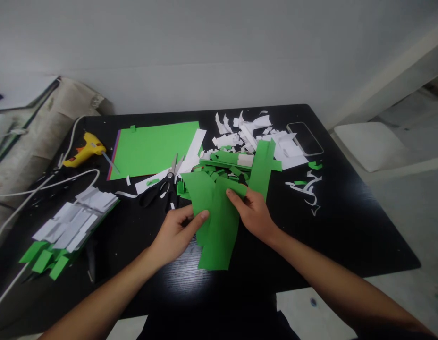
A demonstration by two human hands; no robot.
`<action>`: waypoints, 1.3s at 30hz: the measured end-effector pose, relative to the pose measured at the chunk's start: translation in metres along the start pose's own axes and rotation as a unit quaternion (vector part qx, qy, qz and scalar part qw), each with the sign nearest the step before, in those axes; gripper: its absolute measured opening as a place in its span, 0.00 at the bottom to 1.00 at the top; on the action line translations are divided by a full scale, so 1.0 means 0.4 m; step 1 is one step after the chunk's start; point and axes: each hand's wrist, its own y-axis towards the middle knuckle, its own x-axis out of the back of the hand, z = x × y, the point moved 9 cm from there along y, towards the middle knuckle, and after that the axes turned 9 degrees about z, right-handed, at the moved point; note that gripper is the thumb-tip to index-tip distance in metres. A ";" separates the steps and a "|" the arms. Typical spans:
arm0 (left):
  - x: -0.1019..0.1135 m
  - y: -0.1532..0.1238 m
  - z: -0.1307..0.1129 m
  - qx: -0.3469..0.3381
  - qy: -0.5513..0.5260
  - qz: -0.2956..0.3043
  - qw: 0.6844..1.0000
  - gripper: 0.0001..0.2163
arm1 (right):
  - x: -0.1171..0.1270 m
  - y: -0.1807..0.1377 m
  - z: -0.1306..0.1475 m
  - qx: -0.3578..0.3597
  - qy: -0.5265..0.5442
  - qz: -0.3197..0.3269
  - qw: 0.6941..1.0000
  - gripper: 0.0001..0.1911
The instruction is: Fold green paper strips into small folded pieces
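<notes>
Two overlapping pieces of green paper (219, 226) are held up over the front middle of the black table. My left hand (176, 233) pinches the left piece, thumb on top and fingers behind. My right hand (255, 212) grips the upper right of the other piece, its thumb pressed on the paper. Just beyond lie a long green strip (262, 165) and a heap of small green cut pieces (236, 171). Black-handled scissors (169, 177) rest left of the heap, blades pointing away and partly open.
Green sheets (155, 148) lie at the back left, beside a yellow glue gun (86, 150) with a white cord. A folded white and green paper stack (77, 219) sits at left. White scraps (243, 127) and a phone (305, 138) are at the back right.
</notes>
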 end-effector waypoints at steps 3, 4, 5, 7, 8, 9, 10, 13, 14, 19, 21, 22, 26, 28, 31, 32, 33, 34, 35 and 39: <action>0.029 -0.013 -0.017 -0.033 0.022 -0.048 0.998 0.16 | 0.043 0.001 0.015 0.022 -0.049 -0.068 0.996 0.14; 0.038 -0.018 -0.026 -0.048 0.023 -0.061 0.997 0.14 | 0.060 -0.001 0.027 0.037 -0.073 -0.094 0.992 0.13; 0.046 -0.022 -0.037 -0.066 0.021 -0.073 0.995 0.12 | 0.074 -0.003 0.043 0.058 -0.099 -0.119 0.986 0.12; 0.060 -0.031 -0.056 -0.100 0.009 -0.092 0.991 0.05 | 0.095 -0.012 0.082 0.116 -0.147 -0.160 0.969 0.08; 0.065 -0.034 -0.065 -0.115 0.000 -0.097 0.989 0.04 | 0.101 -0.016 0.100 0.146 -0.167 -0.172 0.960 0.08; 0.068 -0.036 -0.072 -0.128 -0.009 -0.098 0.987 0.06 | 0.105 -0.020 0.115 0.172 -0.184 -0.181 0.951 0.09; 0.068 -0.038 -0.077 -0.139 -0.016 -0.094 0.986 0.07 | 0.107 -0.022 0.126 0.194 -0.202 -0.186 0.942 0.10; 0.060 -0.038 -0.089 -0.162 -0.013 -0.064 0.985 0.07 | 0.107 -0.031 0.146 0.234 -0.265 -0.205 0.913 0.20; 0.056 -0.037 -0.092 -0.168 -0.006 -0.053 0.984 0.06 | 0.105 -0.035 0.151 0.242 -0.284 -0.213 0.903 0.24; 0.034 -0.028 -0.103 -0.174 0.028 0.003 0.984 0.03 | 0.061 -0.047 0.151 0.248 -0.262 -0.168 0.917 0.23; 0.020 -0.024 -0.104 -0.169 0.030 0.031 0.985 0.03 | 0.029 -0.026 0.113 0.188 -0.141 -0.074 0.969 0.17; 0.013 -0.022 -0.104 -0.166 0.030 0.045 0.985 0.04 | 0.012 -0.015 0.083 0.131 -0.062 -0.027 0.989 0.16; -0.011 -0.020 -0.097 -0.150 0.025 0.094 0.984 0.05 | -0.061 -0.005 -0.008 -0.065 0.172 0.117 0.976 0.15; -0.017 -0.020 -0.090 -0.141 0.002 0.111 0.984 0.08 | -0.072 -0.006 -0.016 -0.097 0.206 0.142 0.963 0.13; -0.019 -0.017 -0.070 -0.113 -0.050 0.116 0.986 0.18 | -0.070 -0.005 -0.013 -0.102 0.211 0.141 0.962 0.13; -0.018 -0.015 -0.060 -0.096 -0.066 0.111 0.987 0.21 | -0.072 -0.006 -0.013 -0.103 0.208 0.141 0.962 0.14; -0.019 -0.013 -0.049 -0.076 -0.078 0.106 0.988 0.23 | -0.075 -0.008 -0.014 -0.105 0.203 0.142 0.963 0.14; -0.020 -0.011 -0.039 -0.055 -0.086 0.102 0.990 0.23 | -0.079 -0.009 -0.016 -0.107 0.197 0.144 0.964 0.15; -0.021 -0.009 -0.032 -0.039 -0.087 0.097 0.991 0.23 | -0.083 -0.011 -0.018 -0.107 0.191 0.146 0.965 0.16; -0.026 -0.002 -0.032 -0.024 -0.076 0.089 0.993 0.21 | -0.092 -0.012 -0.019 -0.091 0.172 0.149 0.970 0.18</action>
